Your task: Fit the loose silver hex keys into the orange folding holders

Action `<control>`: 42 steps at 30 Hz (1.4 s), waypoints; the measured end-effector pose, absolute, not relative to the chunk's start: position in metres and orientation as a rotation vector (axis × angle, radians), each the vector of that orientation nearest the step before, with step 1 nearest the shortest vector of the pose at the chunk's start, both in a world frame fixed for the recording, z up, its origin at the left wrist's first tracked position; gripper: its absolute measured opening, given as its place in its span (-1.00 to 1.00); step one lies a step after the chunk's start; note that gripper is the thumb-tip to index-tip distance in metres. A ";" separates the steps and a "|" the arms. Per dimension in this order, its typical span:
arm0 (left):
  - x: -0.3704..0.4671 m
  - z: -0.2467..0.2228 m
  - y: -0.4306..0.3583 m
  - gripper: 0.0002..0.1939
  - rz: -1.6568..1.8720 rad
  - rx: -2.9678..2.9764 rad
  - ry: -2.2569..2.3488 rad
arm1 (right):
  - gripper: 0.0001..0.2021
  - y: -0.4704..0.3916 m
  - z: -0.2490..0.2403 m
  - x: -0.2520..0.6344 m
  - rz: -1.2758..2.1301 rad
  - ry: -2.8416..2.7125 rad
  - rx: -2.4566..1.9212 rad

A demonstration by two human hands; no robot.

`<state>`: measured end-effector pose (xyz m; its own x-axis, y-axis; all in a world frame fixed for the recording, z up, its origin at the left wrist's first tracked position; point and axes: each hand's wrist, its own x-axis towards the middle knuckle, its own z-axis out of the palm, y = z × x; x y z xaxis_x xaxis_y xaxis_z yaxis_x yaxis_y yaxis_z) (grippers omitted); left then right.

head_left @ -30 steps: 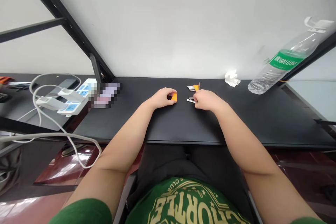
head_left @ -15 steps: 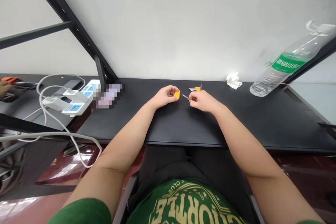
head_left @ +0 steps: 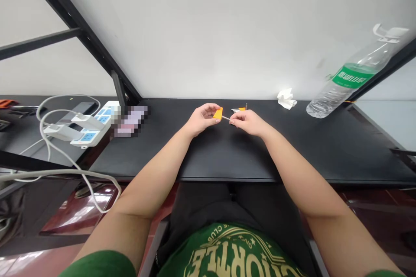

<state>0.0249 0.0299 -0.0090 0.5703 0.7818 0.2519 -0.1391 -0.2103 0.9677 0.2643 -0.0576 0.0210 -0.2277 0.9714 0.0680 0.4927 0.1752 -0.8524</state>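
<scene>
My left hand (head_left: 204,120) pinches a small orange hex key holder (head_left: 218,114) between thumb and fingers, just above the black table (head_left: 208,151). My right hand (head_left: 246,122) is closed on a thin metal hex key (head_left: 225,117). The key's left end meets the holder; how far it goes in, I cannot tell. Beyond my right hand lie several more hex keys (head_left: 235,110) with an orange piece (head_left: 242,109) around them, partly covered by that hand.
Right of my hands are a crumpled tissue (head_left: 286,98) and a large clear bottle (head_left: 339,80) with a green label. On the left lie a blurred-out item (head_left: 131,121), a power strip (head_left: 104,120) with chargers, white cables (head_left: 61,149) and a phone (head_left: 85,108). A white wall (head_left: 208,30) stands behind.
My right hand has brought the hex key left to the orange holder, closing the gap between them. Another person's hand at the far left has left the view. The view has shifted slightly.
</scene>
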 end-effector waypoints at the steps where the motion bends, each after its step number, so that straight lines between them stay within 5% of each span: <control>1: 0.026 -0.009 0.030 -0.44 0.939 1.564 0.563 | -0.72 -0.057 0.021 0.265 0.969 -1.812 -1.378; 7: 0.026 -0.005 0.026 -0.42 0.906 1.584 0.603 | -0.76 -0.059 0.020 0.263 0.880 -1.889 -1.367; 19: 0.028 -0.008 0.023 -0.48 0.784 1.841 0.720 | -0.79 -0.060 0.009 0.247 0.080 -2.223 -1.276; 23: 0.029 -0.011 0.022 -0.53 0.647 1.962 0.714 | -0.76 -0.061 0.004 0.234 0.142 -2.251 -1.116; 27: 0.026 -0.006 0.022 -0.33 0.551 1.977 0.724 | -0.78 -0.060 0.000 0.231 0.293 -2.192 -1.008; 33: 0.025 0.000 0.019 -0.66 0.521 2.030 0.748 | -0.75 -0.058 -0.001 0.231 0.381 -2.138 -0.919; 42: 0.027 0.007 0.018 -0.64 0.363 2.039 0.687 | -0.81 -0.059 0.000 0.228 0.499 -2.059 -0.921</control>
<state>0.0271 0.0182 0.0069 0.8007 0.5989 -0.0134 0.3266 -0.4176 0.8479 0.2283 -0.0587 0.0000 -0.4075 0.7546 0.5143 0.4350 0.6556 -0.6172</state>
